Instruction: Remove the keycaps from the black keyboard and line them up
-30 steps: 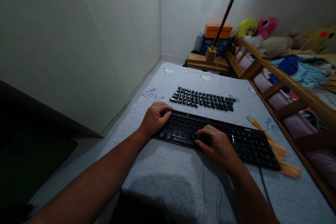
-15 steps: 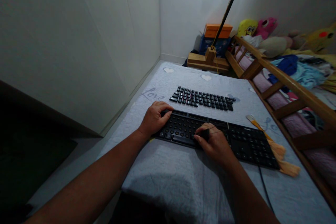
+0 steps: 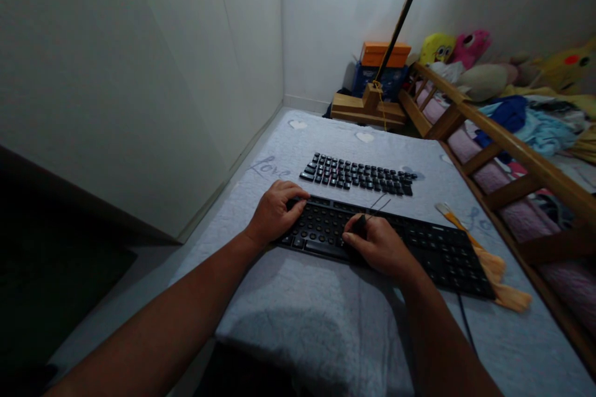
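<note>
A black keyboard [image 3: 321, 246] lies across the patterned cloth, many keycaps off its left and middle part. My left hand [image 3: 278, 211] is closed round the keyboard's left end. Over the keyboard's middle, my right hand [image 3: 372, 239] pinches a small tool with a black handle [image 3: 358, 224] and two thin wires [image 3: 379, 203] that point up and away. The tool's lower end is hidden by my fingers. Loose black keycaps [image 3: 356, 173] sit in rows beyond the keyboard.
A brush [image 3: 449, 214] and an orange cloth [image 3: 512, 298] lie at the keyboard's right end. A cable [image 3: 465, 322] runs towards me. A wooden bed rail [image 3: 521, 146] stands at the right, a pale panel [image 3: 186, 74] at the left. Behind are a wooden stand [image 3: 367, 105] and boxes.
My right hand has turned the tool, so its wires now point away instead of to the right. My left hand stays at the keyboard's left end.
</note>
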Action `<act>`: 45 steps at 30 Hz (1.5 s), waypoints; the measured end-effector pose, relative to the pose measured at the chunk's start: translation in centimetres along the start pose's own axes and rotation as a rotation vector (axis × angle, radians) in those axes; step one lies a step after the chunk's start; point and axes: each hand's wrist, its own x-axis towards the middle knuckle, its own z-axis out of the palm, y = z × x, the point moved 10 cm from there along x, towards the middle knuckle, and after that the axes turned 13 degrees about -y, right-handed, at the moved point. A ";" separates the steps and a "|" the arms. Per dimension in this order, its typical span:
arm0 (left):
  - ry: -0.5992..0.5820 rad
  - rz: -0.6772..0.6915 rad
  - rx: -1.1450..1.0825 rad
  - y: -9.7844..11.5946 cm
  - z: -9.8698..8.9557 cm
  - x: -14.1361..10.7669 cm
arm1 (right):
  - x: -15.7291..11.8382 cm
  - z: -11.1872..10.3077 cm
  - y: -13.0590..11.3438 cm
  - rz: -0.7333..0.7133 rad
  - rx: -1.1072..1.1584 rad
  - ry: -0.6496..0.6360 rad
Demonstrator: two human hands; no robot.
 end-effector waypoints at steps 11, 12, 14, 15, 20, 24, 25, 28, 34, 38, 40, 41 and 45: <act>-0.004 0.005 -0.007 0.2 0.1 0.0 | 0.8 0.2 0.8 0.029 0.039 -0.049; -0.003 0.005 -0.007 0.2 0.1 0.0 | 0.9 0.2 1.0 0.029 0.062 -0.051; -0.002 0.006 -0.005 0.1 0.1 0.0 | 1.0 0.3 1.2 0.021 0.109 -0.057; -0.003 0.008 -0.004 0.1 0.2 0.0 | 1.0 0.3 1.3 0.015 0.122 -0.061; -0.002 0.021 0.015 0.2 0.1 0.0 | 0.7 -0.2 1.1 0.003 0.093 -0.016; -0.032 0.069 0.037 1.8 0.2 -0.1 | -0.1 -1.0 -0.1 -0.055 0.062 0.081; -0.054 0.097 0.045 2.5 0.5 -0.1 | -0.4 -1.2 -0.4 -0.078 0.053 0.109; -0.137 0.191 0.071 4.5 1.6 -0.3 | -0.9 -1.4 -1.6 -0.156 0.018 0.194; -0.253 0.254 0.084 5.7 3.6 -0.6 | -1.4 -0.9 -3.5 -0.292 -0.049 0.282; -0.283 0.261 0.067 5.8 4.0 -0.7 | -1.6 -0.7 -4.1 -0.342 -0.070 0.297; -0.280 0.264 0.051 6.0 3.9 -0.6 | -1.7 -0.7 -4.3 -0.354 -0.070 0.299; -0.279 0.261 0.042 6.1 3.8 -0.6 | -1.8 -0.7 -4.4 -0.359 -0.064 0.298; -0.265 0.258 0.016 6.5 3.7 -0.5 | -1.8 -0.7 -4.3 -0.354 0.027 0.294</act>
